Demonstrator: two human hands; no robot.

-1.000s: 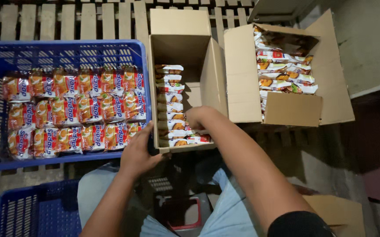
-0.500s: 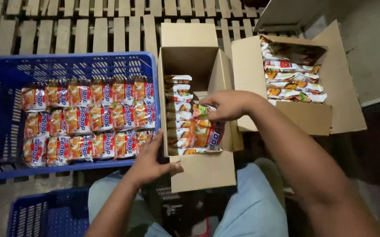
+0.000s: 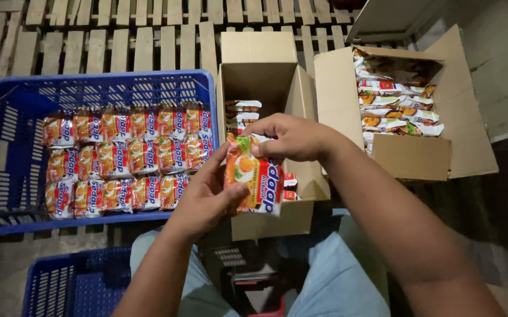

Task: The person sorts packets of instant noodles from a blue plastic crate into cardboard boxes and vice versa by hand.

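Note:
My right hand (image 3: 292,137) grips the top of a small stack of orange noodle packets (image 3: 257,179), held above the open cardboard box (image 3: 254,73) in front of me. My left hand (image 3: 207,196) presses against the stack's left side and underside, fingers spread along it. More packets stand on edge inside that box, partly hidden behind my hands. To the left, a blue plastic crate (image 3: 7,141) holds three rows of the same orange packets (image 3: 122,158), lying flat.
A second open cardboard box (image 3: 409,155) with noodle packets sits to the right. Another blue crate (image 3: 72,282) is at the lower left by my knee. Wooden pallet slats (image 3: 148,41) lie behind the crate and boxes. My legs fill the bottom centre.
My right hand has lifted a stack of packets out of the middle box and brought it toward me. My left hand has left the box's edge and now supports the stack.

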